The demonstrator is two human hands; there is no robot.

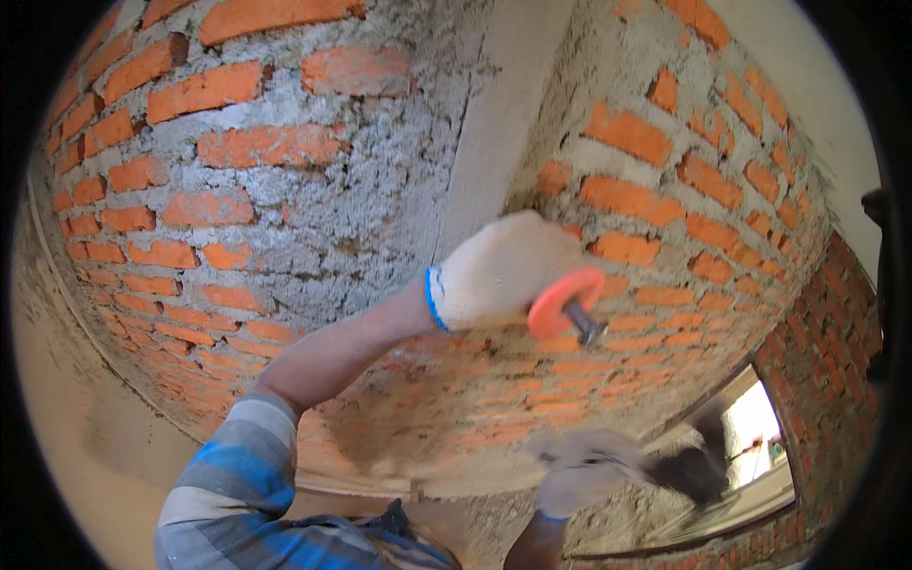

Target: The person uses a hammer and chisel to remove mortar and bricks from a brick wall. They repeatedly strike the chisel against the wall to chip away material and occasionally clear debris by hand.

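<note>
My left hand (509, 271), in a white knit glove with a blue cuff, is closed around a chisel. The chisel's red round hand guard (559, 303) and dark metal striking end (586, 324) point down and to the right. Its tip is hidden behind the glove, near the edge of a grey concrete column (491, 142). Lower right, my gloved right hand (581, 474) grips a hammer (687, 470). The hammer is motion-blurred, with a dark bulky head, and it is apart from the chisel.
Red brickwork (271, 146) with rough grey mortar runs left of the column. More brickwork (630, 203) lies right of it. A framed opening (759, 434) lets in bright light at lower right. A pale smooth surface (805, 64) is at upper right.
</note>
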